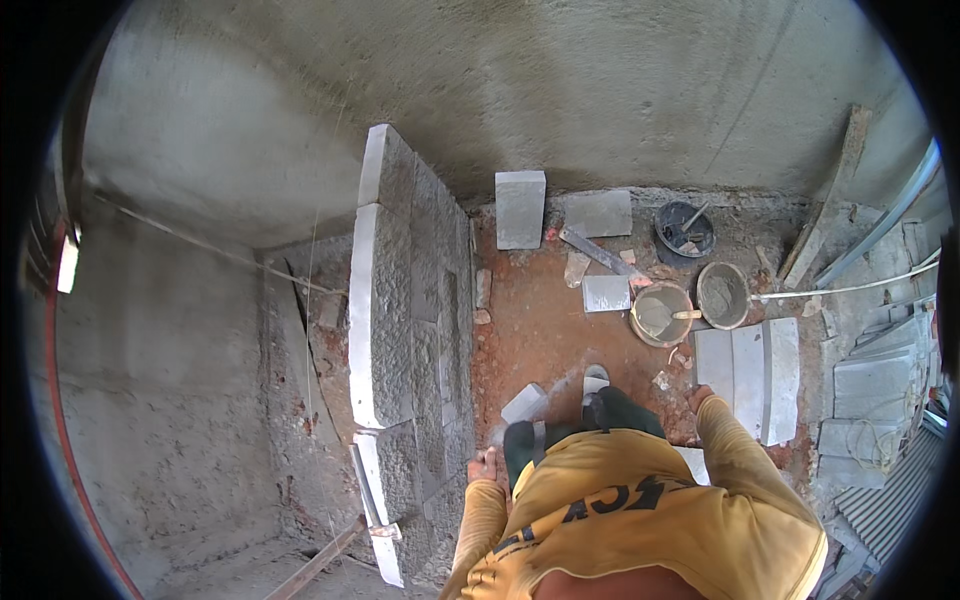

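Observation:
My left hand [482, 465], its fingers curled in, is beside the rough face of a partly built block wall [393, 300]. Nothing shows in that hand. At the near left corner of a group of light grey blocks [745, 375] is my right hand [700, 397]; its fingers are too small to make out, and I cannot tell whether it touches a block. A hammer [368, 495] lies along the top of the wall. By my feet is a loose pale block piece [525, 403].
Ahead are two mortar buckets [723, 295], one holding a wooden-handled trowel [687, 315], and a black tub [685, 229]. A long flat bar [603, 256] lies near several blocks [520, 210]. Planks [826, 200] lean at the far right; a string [313, 250] hangs left of the wall.

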A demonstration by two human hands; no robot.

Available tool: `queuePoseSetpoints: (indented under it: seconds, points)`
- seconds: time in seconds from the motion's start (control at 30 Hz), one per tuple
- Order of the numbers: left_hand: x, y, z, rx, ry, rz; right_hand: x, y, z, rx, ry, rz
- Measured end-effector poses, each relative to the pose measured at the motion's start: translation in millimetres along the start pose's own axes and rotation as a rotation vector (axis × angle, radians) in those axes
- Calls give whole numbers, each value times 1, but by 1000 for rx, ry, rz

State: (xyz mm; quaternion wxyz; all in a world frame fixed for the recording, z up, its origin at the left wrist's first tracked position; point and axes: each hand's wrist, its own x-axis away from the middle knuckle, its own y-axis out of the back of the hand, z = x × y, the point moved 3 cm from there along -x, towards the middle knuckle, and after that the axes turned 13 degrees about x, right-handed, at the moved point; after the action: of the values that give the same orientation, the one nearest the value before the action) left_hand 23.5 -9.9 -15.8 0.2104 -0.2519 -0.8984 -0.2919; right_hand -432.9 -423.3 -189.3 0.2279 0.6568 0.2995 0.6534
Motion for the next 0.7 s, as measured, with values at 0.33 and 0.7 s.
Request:
queuePoseSetpoints:
  seconds: [0.33, 0.7]
  points:
    - [-68, -32, -55, -275, 46, 26, 61, 70, 15, -339, 21, -174]
    - [-187, -60, -38, -445, 26, 150, 96, 32, 1, -307, -135, -206]
